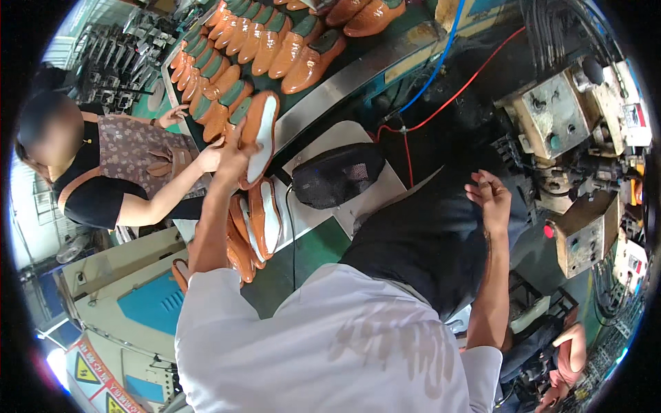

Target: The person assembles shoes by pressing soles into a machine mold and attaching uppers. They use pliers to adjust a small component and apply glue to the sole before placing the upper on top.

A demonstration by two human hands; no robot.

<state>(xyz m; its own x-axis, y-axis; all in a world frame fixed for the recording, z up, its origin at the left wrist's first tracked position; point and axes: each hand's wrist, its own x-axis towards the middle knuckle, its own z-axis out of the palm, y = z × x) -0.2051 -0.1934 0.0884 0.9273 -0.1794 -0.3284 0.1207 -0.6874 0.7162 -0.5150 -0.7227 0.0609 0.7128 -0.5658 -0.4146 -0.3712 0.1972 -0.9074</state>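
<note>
My left hand [236, 160] is closed round the side of a glossy tan shoe [265, 124], whose pale sole faces up. The shoe is beside the edge of a long bench crowded with similar shoes. Below it, more tan shoes [267, 213] with white soles lie on their sides, partly hidden by my forearm. Off to the right, over my dark trousers, my right hand [490, 196] has its fingers curled in, and nothing shows in them. A co-worker's hand [211, 155] is close to my left hand.
Rows of tan shoes with green tops [265, 45] stand on the metal-edged bench [330, 93]. A black mesh-covered object [337, 175] rests on a pale surface. Control boxes [558, 113] stand at right; red and blue hoses [447, 62] hang nearby. A co-worker [131, 158] is at left.
</note>
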